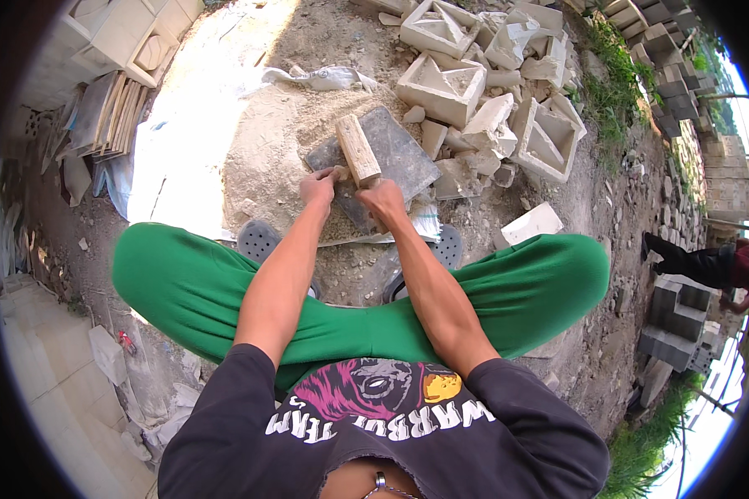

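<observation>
My right hand (pixel 383 200) is closed at the near end of a wooden mallet (pixel 356 148), a thick pale block whose handle is mostly hidden in my fist. The mallet is over a dark flat slab (pixel 404 162) lying on the ground between my feet. Just left of it, my left hand (pixel 318 188) pinches a small tan chunk (pixel 341 173) at the slab's left edge. Crumbled pale rubble (pixel 275 166) spreads around the slab's left and far sides. Under the slab's near edge shows a white woven sack (pixel 426 223).
Broken pale moulded blocks (pixel 441 87) are heaped beyond and right of the slab. One loose white piece (pixel 533 224) lies by my right knee. Boards (pixel 112 112) lean at the far left. Grey hollow blocks (pixel 678 320) and another person (pixel 699 262) are at the far right.
</observation>
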